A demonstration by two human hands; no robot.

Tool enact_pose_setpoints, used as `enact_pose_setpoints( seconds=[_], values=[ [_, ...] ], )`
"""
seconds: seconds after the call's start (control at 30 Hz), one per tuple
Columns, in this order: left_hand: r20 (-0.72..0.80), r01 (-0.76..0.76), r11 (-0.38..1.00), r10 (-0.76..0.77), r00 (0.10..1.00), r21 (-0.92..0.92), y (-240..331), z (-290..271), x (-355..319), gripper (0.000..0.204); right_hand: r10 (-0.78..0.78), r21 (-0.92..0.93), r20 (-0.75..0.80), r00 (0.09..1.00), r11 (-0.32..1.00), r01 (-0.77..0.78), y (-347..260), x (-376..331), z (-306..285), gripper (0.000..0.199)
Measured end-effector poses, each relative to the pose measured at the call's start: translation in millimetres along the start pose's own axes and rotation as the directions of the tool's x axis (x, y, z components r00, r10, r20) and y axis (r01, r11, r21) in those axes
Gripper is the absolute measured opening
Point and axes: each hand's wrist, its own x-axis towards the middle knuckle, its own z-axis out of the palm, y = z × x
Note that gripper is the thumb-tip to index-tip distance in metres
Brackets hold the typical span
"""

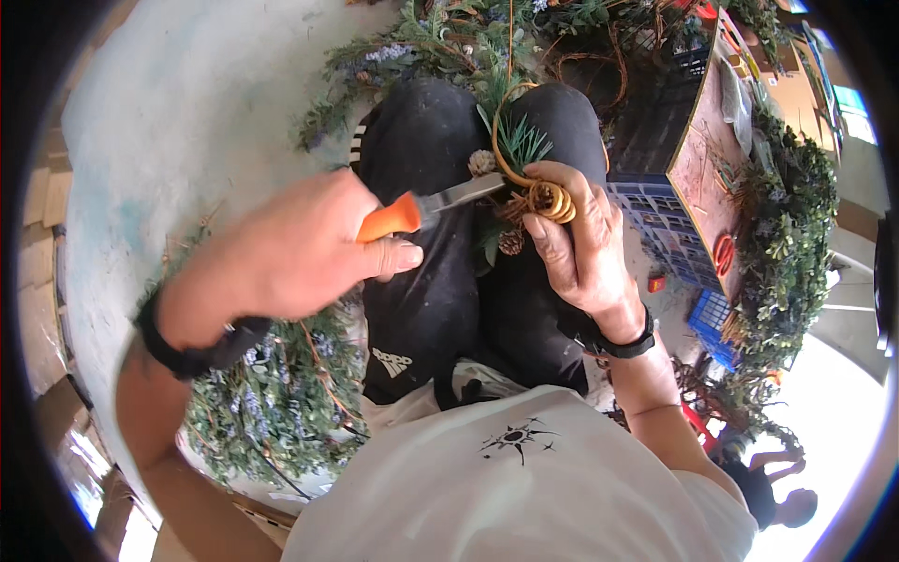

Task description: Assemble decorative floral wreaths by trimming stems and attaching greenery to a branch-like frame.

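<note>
My left hand [281, 244] is closed around the orange handle of a knife-like tool [468, 192] with a flat metal blade. The blade points right, its tip beside a curved tan cane [499, 131]. Between thumb and fingers, my right hand [585, 234] pinches the cane's tightly coiled yellow-brown end [551, 200]. Close to the coil are a pale pine cone [481, 163], a brown pine cone [510, 242] and a sprig of green needles [523, 140]. All of this is above my dark-trousered knees; how the pieces are joined cannot be made out.
Leafy greenery with small purple flowers lies at the far side [403, 56] and left of my legs [272, 403]. To the right, blue crates [655, 220] support a board [702, 140] bearing red-handled scissors [723, 253]. A leafy garland [791, 215] stands beyond; another person [773, 492] is at lower right.
</note>
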Motion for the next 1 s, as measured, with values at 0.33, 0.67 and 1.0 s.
enact_pose_setpoints(
  seconds=[0.33, 0.67, 1.0],
  values=[
    [-0.661, 0.200, 0.649, 0.614, 0.431, 0.733, -21.8, 58.2, 26.8, 0.020, 0.024, 0.058, 0.033, 0.999, 0.998, -0.026, -1.0, -0.4, -4.1, 0.043],
    [-0.699, 0.381, 0.600, 0.682, 0.218, 0.704, -16.8, 70.8, 45.0, 0.014, 0.012, 0.050, 0.032, 0.999, 0.999, -0.014, -3.3, -0.3, -5.0, 0.041],
    [-0.597, 0.291, 0.527, 0.754, 0.273, 0.798, -20.3, 58.1, 36.7, 0.011, 0.033, 0.062, 0.049, 0.998, 0.997, -0.036, 2.2, -3.3, -5.4, 0.040]
  ],
)
